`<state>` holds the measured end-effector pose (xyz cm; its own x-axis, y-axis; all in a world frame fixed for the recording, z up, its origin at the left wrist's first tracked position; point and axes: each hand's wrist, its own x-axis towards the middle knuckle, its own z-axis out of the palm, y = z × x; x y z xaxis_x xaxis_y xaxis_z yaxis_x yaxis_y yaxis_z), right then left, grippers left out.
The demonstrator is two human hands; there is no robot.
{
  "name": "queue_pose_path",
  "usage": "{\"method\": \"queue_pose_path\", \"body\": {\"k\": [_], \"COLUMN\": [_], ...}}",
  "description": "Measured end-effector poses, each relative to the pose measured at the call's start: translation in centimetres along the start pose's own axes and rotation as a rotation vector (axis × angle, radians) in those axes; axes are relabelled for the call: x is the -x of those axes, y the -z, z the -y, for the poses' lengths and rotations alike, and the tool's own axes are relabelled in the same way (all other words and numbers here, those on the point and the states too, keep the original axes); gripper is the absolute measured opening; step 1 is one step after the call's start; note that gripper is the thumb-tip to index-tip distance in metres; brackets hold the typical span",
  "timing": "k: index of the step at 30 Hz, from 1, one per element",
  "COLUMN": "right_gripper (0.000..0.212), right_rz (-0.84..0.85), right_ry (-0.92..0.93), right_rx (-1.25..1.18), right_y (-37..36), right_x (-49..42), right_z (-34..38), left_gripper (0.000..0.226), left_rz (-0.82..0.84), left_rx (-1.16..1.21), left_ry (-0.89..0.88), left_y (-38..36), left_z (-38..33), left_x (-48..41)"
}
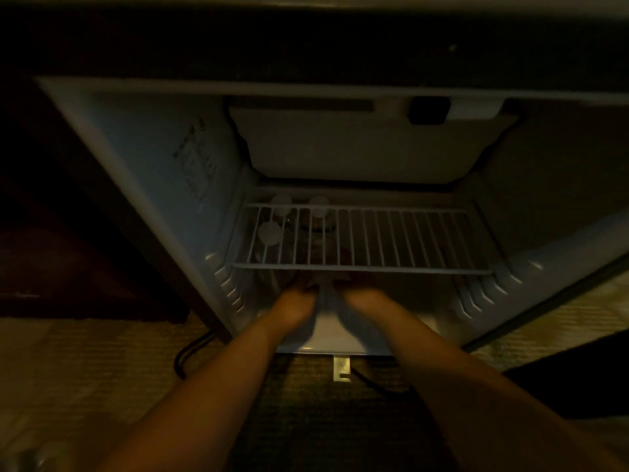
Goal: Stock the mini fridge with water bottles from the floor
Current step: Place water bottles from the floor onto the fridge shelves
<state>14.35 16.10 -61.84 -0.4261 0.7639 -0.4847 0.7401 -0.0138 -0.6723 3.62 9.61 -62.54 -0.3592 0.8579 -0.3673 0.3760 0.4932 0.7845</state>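
Observation:
The mini fridge point(143, 172) stands open in dim light, with a white wire shelf point(367, 240) across its middle. Under the shelf at the back left stand three water bottles with white caps point(269, 232), seen through the wires. My left hand point(294, 306) and my right hand point(364, 301) both reach into the lower compartment just below the shelf's front edge. They press from either side on a clear water bottle point(325, 303), which is blurred. My fingertips are hidden under the shelf.
A closed freezer flap point(367, 148) hangs above the shelf. The fridge door point(561, 301) swings out at the right. A black cable point(185, 356) and a metal hinge bracket point(341, 368) lie on the carpet in front. Dark wood cabinetry point(51, 233) borders the left.

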Motion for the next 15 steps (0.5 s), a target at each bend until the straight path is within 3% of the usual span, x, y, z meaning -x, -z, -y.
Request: {"method": "queue_pose_path", "body": {"k": [6, 12, 15], "right_gripper": [0.040, 0.030, 0.034], "right_rz": [0.023, 0.153, 0.209], "right_ry": [0.032, 0.111, 0.194], "right_rx": [-0.068, 0.055, 0.154], "right_y": [0.0, 0.5, 0.9], "right_x": [3.8, 9.2, 12.1], "right_z": [-0.2, 1.7, 3.8], "left_gripper": [0.031, 0.027, 0.026], "left_rz": [0.087, 0.207, 0.184], "left_rx": [0.051, -0.039, -0.119], "left_ry": [0.009, 0.019, -0.010], "left_y": [1.3, 4.4, 6.6], "left_z": [1.2, 0.4, -0.2], "left_x": [3.5, 9.5, 12.8]}}
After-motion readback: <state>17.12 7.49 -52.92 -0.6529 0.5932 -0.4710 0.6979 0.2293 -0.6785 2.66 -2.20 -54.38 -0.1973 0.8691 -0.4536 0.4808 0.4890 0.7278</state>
